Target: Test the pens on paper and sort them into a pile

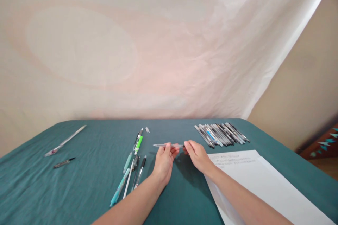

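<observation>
- A slim clear pen (160,145) is held above the table in the middle, lying nearly level along the nine-to-three line, its narrow end towards nine o'clock.
- The left hand (163,164) pinches the pen's barrel between thumb and fingers, palm turned up.
- The right hand (195,155) has thumb and fingertips closed on the pen's three o'clock end, where a dark part shows.
- From the held pen, a small pale cap (147,130) lies at ten o'clock.
- At nine o'clock, near the left hand, is a pen with a bright green part (138,145).
- Around eight o'clock lie a teal patterned pen (119,188) and a white pen (128,180), side by side.
- Between seven and eight, a clear pen with a black end (141,172) lies beside the left forearm.
- Between two and three o'clock, many pens lie close together in a slanting row (221,135).
- At four o'clock are white paper sheets (261,186), handwriting along the top; the right forearm passes over them.
- Well out at nine o'clock lies a long clear pen (66,141), with a short dark piece (63,163) just below it.
- A green cloth (89,190) covers the table; a pale curtain (169,49) hangs at twelve.
</observation>
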Available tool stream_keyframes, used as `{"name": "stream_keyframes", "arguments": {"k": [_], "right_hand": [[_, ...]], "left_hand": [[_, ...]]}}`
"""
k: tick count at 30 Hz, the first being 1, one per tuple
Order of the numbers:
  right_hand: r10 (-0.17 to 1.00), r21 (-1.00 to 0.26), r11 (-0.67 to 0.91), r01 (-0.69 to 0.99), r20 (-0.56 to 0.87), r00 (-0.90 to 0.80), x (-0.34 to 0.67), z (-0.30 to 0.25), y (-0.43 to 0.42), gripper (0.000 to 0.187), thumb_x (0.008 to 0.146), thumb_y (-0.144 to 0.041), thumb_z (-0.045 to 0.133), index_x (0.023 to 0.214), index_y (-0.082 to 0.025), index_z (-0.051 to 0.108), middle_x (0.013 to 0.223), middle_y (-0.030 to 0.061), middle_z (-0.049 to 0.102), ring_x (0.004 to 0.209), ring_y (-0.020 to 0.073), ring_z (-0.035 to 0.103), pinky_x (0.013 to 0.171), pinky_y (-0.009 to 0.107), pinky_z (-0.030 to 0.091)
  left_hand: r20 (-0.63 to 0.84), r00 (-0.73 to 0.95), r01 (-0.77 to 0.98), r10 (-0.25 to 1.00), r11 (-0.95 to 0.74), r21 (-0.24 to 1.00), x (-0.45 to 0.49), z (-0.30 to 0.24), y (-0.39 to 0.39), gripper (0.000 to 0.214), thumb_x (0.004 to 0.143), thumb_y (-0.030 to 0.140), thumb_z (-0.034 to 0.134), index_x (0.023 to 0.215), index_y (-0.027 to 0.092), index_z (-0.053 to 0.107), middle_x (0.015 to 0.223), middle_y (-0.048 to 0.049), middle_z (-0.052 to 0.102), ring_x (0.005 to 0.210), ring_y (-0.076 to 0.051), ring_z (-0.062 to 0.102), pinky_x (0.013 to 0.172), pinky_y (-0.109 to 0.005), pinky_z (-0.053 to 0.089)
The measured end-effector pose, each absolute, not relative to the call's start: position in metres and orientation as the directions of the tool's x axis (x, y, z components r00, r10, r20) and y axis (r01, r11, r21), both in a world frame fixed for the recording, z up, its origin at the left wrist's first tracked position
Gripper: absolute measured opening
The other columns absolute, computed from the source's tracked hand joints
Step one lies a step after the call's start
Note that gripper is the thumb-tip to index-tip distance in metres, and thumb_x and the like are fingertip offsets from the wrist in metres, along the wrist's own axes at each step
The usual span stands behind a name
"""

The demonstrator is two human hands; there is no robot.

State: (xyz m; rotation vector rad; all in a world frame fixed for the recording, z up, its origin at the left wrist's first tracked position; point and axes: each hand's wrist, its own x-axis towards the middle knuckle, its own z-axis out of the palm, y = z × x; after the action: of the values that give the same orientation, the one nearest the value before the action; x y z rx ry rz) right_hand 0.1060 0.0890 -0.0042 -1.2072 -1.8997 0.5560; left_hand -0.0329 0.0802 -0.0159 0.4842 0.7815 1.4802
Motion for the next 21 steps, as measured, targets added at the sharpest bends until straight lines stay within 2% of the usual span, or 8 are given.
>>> {"name": "stream_keyframes", "arguments": {"k": [4,11,17,21], "right_hand": [[0.884,-0.709,0.466,0.530,0.402,-0.240,0.1058,-0.0029,0.0881,0.022,0.088,-0.036,0.037,0.084,-0.019,0.050,0.071,0.0001,0.057,0.064,0.0134,0.052,0.060,0.023,0.038],[0.886,-0.678,0.459,0.574,0.398,-0.238,0.1046,-0.0058,0.0895,0.036,0.091,-0.036,0.028,0.067,-0.019,0.049,0.063,0.0002,0.054,0.061,0.0133,0.051,0.060,0.024,0.037],[0.866,-0.670,0.495,0.554,0.433,-0.251,0.1039,-0.0023,0.0866,0.023,0.088,-0.035,0.037,0.083,-0.019,0.053,0.074,0.0012,0.057,0.067,0.0137,0.052,0.062,0.023,0.038],[0.871,-0.646,0.484,0.591,0.424,-0.250,0.1045,-0.0038,0.0885,0.033,0.090,-0.034,0.033,0.067,-0.018,0.051,0.063,0.0000,0.055,0.061,0.0129,0.051,0.060,0.023,0.037]], "left_hand": [[-0.181,-0.089,-0.701,0.980,0.068,0.710,-0.0337,-0.0141,0.0803,0.004,0.085,0.014,0.044,0.083,0.013,0.047,0.081,-0.0110,0.065,0.070,-0.011,0.062,0.073,-0.026,0.050],[-0.154,-0.066,-0.679,0.986,0.069,0.731,-0.0326,-0.0138,0.0786,0.002,0.085,0.015,0.046,0.085,0.013,0.047,0.083,-0.0115,0.065,0.071,-0.012,0.062,0.073,-0.026,0.050],[-0.175,-0.066,-0.699,0.982,0.079,0.711,-0.0341,-0.0142,0.0812,0.004,0.086,0.014,0.043,0.084,0.013,0.046,0.081,-0.0112,0.065,0.069,-0.011,0.062,0.071,-0.025,0.050],[-0.169,-0.054,-0.684,0.984,0.087,0.725,-0.0336,-0.0131,0.0804,0.004,0.085,0.014,0.044,0.084,0.013,0.047,0.080,-0.0100,0.064,0.068,-0.011,0.061,0.069,-0.025,0.050]]}}
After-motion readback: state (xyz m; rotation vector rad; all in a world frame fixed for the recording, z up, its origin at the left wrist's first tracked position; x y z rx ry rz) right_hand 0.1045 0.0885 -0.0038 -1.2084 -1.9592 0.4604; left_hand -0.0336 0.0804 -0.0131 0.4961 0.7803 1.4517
